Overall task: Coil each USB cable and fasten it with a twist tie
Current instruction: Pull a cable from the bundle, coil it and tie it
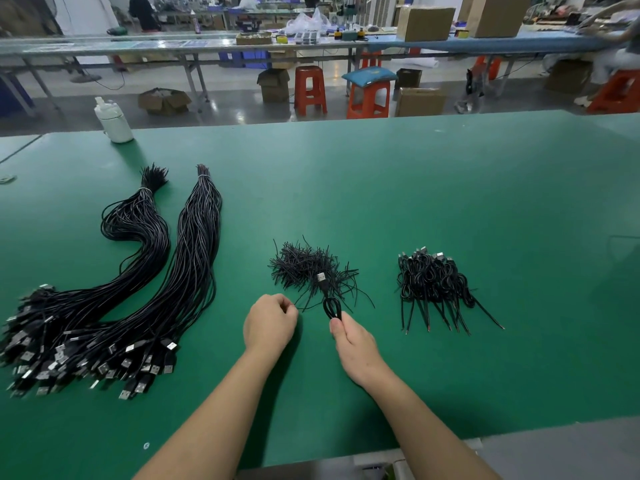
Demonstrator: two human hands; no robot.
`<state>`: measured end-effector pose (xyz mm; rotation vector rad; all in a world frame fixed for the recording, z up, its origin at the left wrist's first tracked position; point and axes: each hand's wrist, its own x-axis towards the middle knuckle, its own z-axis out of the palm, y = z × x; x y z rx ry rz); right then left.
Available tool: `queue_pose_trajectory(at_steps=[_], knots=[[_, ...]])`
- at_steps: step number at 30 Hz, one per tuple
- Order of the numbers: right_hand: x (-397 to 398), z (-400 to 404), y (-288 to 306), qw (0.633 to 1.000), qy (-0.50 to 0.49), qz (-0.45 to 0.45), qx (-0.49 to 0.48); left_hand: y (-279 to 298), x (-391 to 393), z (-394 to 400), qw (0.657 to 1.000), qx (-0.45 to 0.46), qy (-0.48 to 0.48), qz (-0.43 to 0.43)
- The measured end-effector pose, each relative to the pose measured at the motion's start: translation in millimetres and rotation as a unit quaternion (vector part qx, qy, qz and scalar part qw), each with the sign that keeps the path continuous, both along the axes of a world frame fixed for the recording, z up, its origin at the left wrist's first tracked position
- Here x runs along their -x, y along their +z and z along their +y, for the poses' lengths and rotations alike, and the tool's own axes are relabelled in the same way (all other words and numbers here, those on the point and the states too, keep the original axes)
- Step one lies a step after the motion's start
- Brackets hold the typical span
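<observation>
Midway through one cable: coiling done, fastening not yet begun. Right hand (349, 336) pinching a small coiled cable (331, 306) at its near end, loop standing out past the fingertips, metal plug (321, 276) lying over the heap of twist ties (308, 268) near the middle of the green table (450, 202). Left hand (270, 323) curled just beside that heap, fingertips drawn together at a thin black strand (303, 301) trailing from it; apparently pinching one tie, though too fine to tell for sure.

Off toward the right edge, a pile of finished coils (433, 282), bare ends pointing to the near edge. Along the left edge, two long bundles of uncoiled cables (145, 278), plugs fanned out toward the near left corner. At the far left corner, a white bottle (114, 121).

Next, by the look of it: freeing a single tie from the tangle, bringing it across to the coil, wrapping it round the middle and twisting the ends tight, all while keeping the right pinch firm so the loops do not spring open. Likely snag: several ties lifting together.
</observation>
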<state>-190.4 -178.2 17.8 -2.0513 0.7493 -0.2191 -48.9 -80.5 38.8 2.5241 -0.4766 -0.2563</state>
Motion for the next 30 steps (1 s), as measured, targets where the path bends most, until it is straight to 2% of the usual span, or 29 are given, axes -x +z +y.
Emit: queue_pose_trajectory(at_steps=[2, 7, 13, 19, 22, 26, 30], knots=[[0, 0, 0, 1.000, 0.002, 0.002, 0.001, 0, 0, 1, 0.999, -0.019, -0.008, -0.036], [1, 0, -1, 0.999, 0.021, -0.001, 0.025, -5, 1, 6, 0.990, 0.000, -0.048, -0.131], [1, 0, 2, 0.999, 0.026, -0.002, 0.024, -7, 4, 9, 0.988, -0.010, -0.056, -0.141], [1, 0, 4, 1.000, 0.016, 0.001, 0.009, -4, 7, 8, 0.973, -0.057, -0.101, -0.197], [1, 0, 4, 1.000, 0.014, 0.000, 0.007, 0, 9, 7, 0.965, -0.050, -0.124, -0.227], [2, 0, 3, 0.999, 0.028, -0.007, 0.028, 4, 14, 5, 0.962, -0.023, -0.184, -0.202], [1, 0, 5, 1.000, 0.021, -0.008, 0.016, -1, 27, 7, 0.957, 0.077, -0.255, -0.113]])
